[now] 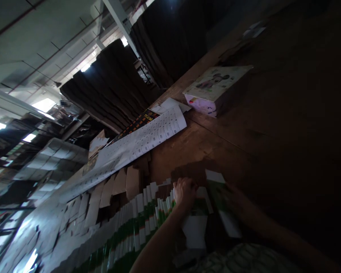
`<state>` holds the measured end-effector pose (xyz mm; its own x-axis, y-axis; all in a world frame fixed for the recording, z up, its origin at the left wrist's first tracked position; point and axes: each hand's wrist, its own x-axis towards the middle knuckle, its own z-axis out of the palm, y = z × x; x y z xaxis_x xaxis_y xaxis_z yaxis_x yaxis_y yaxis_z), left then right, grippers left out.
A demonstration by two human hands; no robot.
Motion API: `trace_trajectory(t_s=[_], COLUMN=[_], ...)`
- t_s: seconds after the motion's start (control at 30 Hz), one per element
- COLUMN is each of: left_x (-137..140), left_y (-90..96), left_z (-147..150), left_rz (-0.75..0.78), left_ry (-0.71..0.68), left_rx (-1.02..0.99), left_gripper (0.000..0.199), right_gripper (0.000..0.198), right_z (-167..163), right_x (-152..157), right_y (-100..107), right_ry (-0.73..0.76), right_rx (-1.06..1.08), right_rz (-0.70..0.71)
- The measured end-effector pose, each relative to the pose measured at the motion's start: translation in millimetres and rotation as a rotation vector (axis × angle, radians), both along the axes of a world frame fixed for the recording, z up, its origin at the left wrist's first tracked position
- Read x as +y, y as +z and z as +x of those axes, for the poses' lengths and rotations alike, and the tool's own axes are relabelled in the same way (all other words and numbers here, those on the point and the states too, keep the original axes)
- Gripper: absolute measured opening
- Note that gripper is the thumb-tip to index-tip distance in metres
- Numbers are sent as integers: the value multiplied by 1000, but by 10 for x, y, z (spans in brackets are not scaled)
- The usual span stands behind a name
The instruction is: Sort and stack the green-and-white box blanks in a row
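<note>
A long row of green-and-white folded cartons (136,220) stands packed on the table at lower centre. At the row's right end is my left hand (185,191), its fingers curled down against the cartons; what lies under the fingertips is hidden. Just beside it another green-and-white carton (203,203) shows a white flap pointing toward me. My right hand (234,201) is closed on the edge of a flat green-and-white carton (221,204), held tilted, apart from the row. Shadow and blur partly hide the right fingers.
Brown cardboard pieces (132,182) stand behind the row. Long printed sheets (142,142) lie beyond them on the brown table (170,151). A thick box or pad with a printed cover (216,83) sits farther back. Tall dark stacks (102,91) rise behind the table.
</note>
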<state>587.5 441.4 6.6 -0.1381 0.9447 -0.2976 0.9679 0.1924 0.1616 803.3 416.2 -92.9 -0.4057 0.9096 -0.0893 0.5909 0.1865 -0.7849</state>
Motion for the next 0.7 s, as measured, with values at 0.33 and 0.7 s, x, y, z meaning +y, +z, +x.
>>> trace_trajectory(t_s=[0.33, 0.7], left_x=[-46, -57], left_y=[-92, -188], left_z=[73, 181], left_rz=[9, 30], left_ry=[-27, -176], left_rx=[64, 33], left_gripper=[12, 54], right_gripper=[59, 52], right_z=[-283, 757], right_x=[-323, 130], right_y=[-532, -158], right_ry=[38, -13], right_rx=[-181, -439], right_rz=[312, 394])
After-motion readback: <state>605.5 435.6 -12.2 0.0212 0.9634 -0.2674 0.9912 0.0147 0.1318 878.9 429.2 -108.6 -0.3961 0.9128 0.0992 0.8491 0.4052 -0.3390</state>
